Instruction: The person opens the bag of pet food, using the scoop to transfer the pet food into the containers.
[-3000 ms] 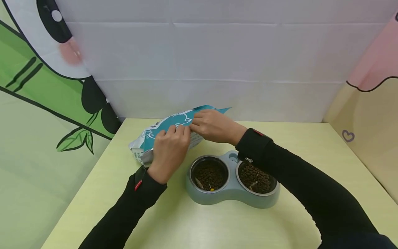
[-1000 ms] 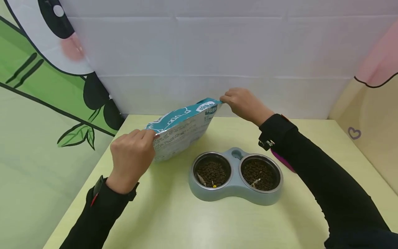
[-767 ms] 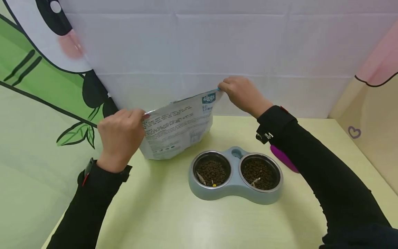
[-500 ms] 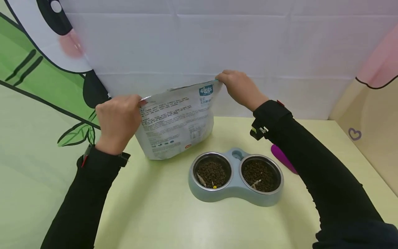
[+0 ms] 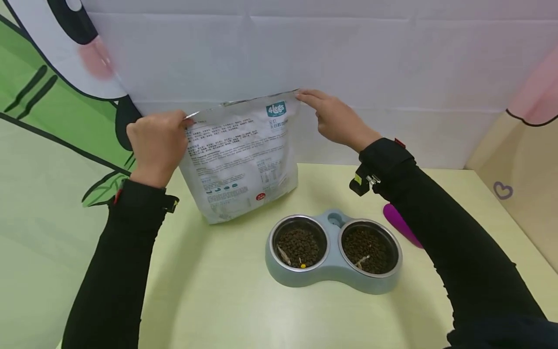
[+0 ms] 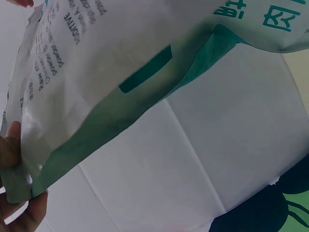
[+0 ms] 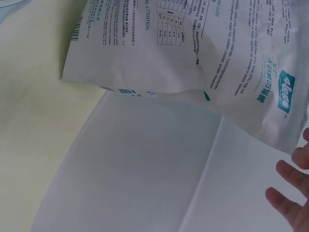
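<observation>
A white-backed pet food bag (image 5: 240,160) with teal sides is held up at the back of the table, printed back toward me and bottom edge low over the tabletop. My left hand (image 5: 158,145) grips its upper left corner; in the left wrist view the fingers (image 6: 36,210) pinch the teal edge. At the upper right corner, my right hand (image 5: 337,118) pinches with thumb and forefinger, its other fingers spread in the right wrist view. In front stands a blue-grey double feeding bowl (image 5: 324,276), brown kibble (image 5: 301,247) in both steel dishes.
A purple object (image 5: 401,225) lies right of the bowl, partly hidden by the right sleeve. A small yellow piece (image 5: 303,266) sits in the left dish. Behind the table (image 5: 244,300) hangs a pale backdrop (image 5: 348,58), with cartoon panels at both sides.
From lying tilted with its teal front up, the bag has been raised upright, its back now toward me. Both hands have moved apart and up; the right fingers have straightened.
</observation>
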`<action>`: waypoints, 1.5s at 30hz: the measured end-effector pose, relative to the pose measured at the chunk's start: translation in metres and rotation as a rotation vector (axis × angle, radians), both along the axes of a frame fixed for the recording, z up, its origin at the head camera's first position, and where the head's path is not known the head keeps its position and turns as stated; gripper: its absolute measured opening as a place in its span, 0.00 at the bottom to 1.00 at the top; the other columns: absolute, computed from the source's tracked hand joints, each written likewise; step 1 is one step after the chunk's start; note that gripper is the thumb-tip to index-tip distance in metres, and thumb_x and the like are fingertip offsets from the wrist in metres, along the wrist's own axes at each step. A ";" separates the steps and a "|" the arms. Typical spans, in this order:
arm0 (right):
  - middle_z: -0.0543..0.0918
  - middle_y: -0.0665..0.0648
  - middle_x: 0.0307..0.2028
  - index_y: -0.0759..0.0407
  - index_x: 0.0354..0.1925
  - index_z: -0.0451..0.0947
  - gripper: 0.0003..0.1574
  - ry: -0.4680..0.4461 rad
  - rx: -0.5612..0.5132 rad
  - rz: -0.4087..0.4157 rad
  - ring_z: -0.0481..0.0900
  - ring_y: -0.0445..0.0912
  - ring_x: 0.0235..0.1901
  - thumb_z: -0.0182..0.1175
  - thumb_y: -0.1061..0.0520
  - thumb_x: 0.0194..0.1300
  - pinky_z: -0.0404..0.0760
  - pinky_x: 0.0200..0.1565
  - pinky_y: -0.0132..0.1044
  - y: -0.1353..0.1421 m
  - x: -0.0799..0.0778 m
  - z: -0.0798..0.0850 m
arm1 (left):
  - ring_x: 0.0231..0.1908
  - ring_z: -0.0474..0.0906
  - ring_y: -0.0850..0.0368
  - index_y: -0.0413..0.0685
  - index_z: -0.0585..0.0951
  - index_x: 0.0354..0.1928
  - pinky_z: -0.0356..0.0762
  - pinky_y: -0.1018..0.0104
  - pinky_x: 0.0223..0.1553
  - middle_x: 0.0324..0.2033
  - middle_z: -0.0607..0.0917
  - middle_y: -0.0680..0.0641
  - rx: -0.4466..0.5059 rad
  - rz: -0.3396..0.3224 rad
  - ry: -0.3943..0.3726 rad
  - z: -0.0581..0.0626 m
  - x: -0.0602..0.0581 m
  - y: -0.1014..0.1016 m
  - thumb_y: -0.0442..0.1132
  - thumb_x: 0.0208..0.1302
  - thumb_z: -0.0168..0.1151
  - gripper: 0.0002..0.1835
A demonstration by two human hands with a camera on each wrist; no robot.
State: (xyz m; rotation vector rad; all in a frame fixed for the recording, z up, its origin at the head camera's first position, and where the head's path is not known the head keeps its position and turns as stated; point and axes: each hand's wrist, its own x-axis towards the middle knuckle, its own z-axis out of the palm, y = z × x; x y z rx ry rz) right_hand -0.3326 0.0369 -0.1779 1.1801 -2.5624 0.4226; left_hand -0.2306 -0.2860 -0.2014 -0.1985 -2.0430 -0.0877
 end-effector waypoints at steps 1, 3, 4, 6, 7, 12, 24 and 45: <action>0.58 0.56 0.65 0.55 0.64 0.56 0.32 0.000 0.000 -0.002 0.56 0.49 0.63 0.35 0.71 0.63 0.65 0.58 0.43 0.001 0.001 -0.001 | 0.10 0.58 0.46 0.44 0.67 0.13 0.43 0.59 0.13 0.08 0.61 0.43 0.005 0.003 -0.006 0.000 -0.002 -0.001 0.42 0.62 0.55 0.20; 0.60 0.57 0.64 0.56 0.63 0.58 0.32 -0.006 0.001 -0.004 0.58 0.50 0.62 0.35 0.71 0.62 0.65 0.58 0.43 0.004 0.003 -0.002 | 0.10 0.58 0.46 0.44 0.66 0.13 0.43 0.59 0.13 0.08 0.60 0.44 0.018 0.013 -0.018 0.001 -0.006 -0.002 0.42 0.62 0.55 0.21; 0.60 0.58 0.63 0.56 0.63 0.59 0.32 -0.010 0.005 -0.004 0.58 0.50 0.62 0.34 0.71 0.61 0.65 0.58 0.43 0.005 0.005 -0.003 | 0.11 0.57 0.46 0.44 0.66 0.13 0.43 0.59 0.14 0.08 0.60 0.44 0.024 0.016 -0.025 0.001 -0.008 -0.003 0.41 0.62 0.54 0.20; 0.62 0.59 0.63 0.57 0.62 0.60 0.32 -0.026 0.016 -0.004 0.59 0.50 0.62 0.34 0.71 0.60 0.64 0.59 0.44 0.008 0.006 -0.006 | 0.11 0.59 0.45 0.43 0.67 0.14 0.44 0.58 0.14 0.09 0.61 0.43 0.038 0.024 -0.040 0.001 -0.011 -0.005 0.42 0.63 0.54 0.20; 0.62 0.59 0.62 0.58 0.61 0.60 0.31 -0.031 0.022 -0.001 0.59 0.50 0.61 0.34 0.71 0.60 0.64 0.59 0.44 0.010 0.007 -0.007 | 0.12 0.60 0.45 0.43 0.69 0.15 0.44 0.58 0.13 0.09 0.63 0.42 0.050 0.030 -0.049 0.001 -0.013 -0.006 0.43 0.63 0.54 0.20; 0.64 0.60 0.61 0.59 0.60 0.62 0.31 -0.074 0.048 0.034 0.59 0.51 0.61 0.34 0.72 0.58 0.62 0.60 0.46 0.019 0.011 -0.018 | 0.21 0.71 0.39 0.43 0.78 0.28 0.56 0.52 0.13 0.20 0.77 0.38 0.150 0.057 -0.116 -0.002 -0.019 -0.014 0.48 0.62 0.53 0.15; 0.64 0.60 0.60 0.57 0.59 0.63 0.28 -0.190 0.063 0.053 0.57 0.54 0.62 0.39 0.69 0.61 0.60 0.60 0.49 0.056 0.018 -0.053 | 0.47 0.71 0.45 0.55 0.58 0.62 0.66 0.51 0.47 0.53 0.72 0.47 0.563 0.034 -0.263 -0.015 -0.025 -0.024 0.58 0.60 0.52 0.32; 0.69 0.60 0.56 0.57 0.58 0.65 0.24 -0.232 0.010 -0.038 0.61 0.56 0.59 0.50 0.65 0.62 0.61 0.58 0.56 0.131 0.045 -0.089 | 0.49 0.70 0.48 0.56 0.51 0.63 0.60 0.52 0.35 0.55 0.70 0.47 0.478 -0.143 -0.183 -0.037 -0.018 -0.028 0.58 0.62 0.49 0.33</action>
